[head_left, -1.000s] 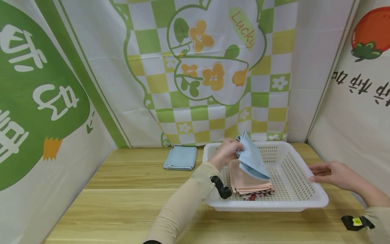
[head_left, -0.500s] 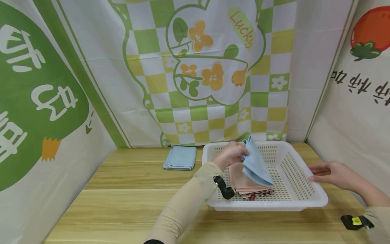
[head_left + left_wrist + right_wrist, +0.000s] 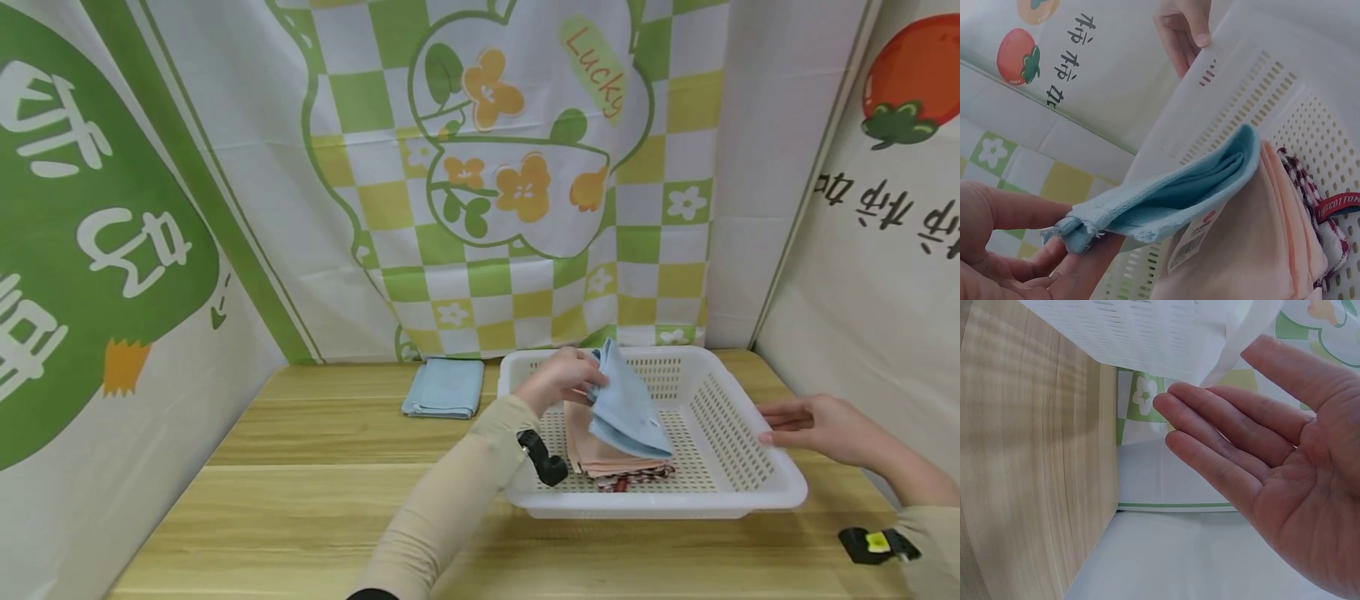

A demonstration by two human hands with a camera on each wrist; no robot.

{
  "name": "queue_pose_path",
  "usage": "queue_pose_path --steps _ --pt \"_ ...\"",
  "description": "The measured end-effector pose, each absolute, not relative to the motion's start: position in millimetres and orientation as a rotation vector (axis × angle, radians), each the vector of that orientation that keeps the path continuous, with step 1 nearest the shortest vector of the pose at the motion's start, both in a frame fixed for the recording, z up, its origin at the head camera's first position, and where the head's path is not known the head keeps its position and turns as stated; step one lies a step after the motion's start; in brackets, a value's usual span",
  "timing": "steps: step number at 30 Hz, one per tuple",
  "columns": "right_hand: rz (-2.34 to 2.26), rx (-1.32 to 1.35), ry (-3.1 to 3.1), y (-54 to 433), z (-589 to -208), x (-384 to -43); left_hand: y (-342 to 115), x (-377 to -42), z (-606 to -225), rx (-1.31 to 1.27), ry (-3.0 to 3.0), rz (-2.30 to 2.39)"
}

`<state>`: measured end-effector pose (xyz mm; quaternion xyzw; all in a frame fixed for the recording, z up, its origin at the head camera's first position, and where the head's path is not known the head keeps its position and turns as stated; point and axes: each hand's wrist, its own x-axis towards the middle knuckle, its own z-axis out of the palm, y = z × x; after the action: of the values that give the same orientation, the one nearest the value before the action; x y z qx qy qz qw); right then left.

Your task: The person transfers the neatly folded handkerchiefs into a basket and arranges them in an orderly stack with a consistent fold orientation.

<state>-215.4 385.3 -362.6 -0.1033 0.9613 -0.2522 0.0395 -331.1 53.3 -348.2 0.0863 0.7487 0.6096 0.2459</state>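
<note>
My left hand pinches the edge of a folded light blue towel, its far end sloping down over a folded peach towel in the white plastic basket. In the left wrist view a paper tag with a barcode hangs below the blue towel. Under the peach towel, a dark red and white patterned cloth shows at the front. My right hand is at the basket's right rim, fingers straight along the outside and thumb tip at the rim.
Another folded light blue towel lies on the wooden table, left of the basket near the back edge. A checked cloth curtain hangs behind the table, with printed cloth walls on both sides.
The left hand has brought the blue towel slightly right and lower over the peach towel, then a little back left. The right hand, basket and other blue towel look unmoved.
</note>
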Motion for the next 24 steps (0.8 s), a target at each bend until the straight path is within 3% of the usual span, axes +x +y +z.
queue_pose_path --steps 24 --pt "-0.780 -0.300 2.924 386 -363 -216 37 -331 -348 0.255 2.100 1.604"
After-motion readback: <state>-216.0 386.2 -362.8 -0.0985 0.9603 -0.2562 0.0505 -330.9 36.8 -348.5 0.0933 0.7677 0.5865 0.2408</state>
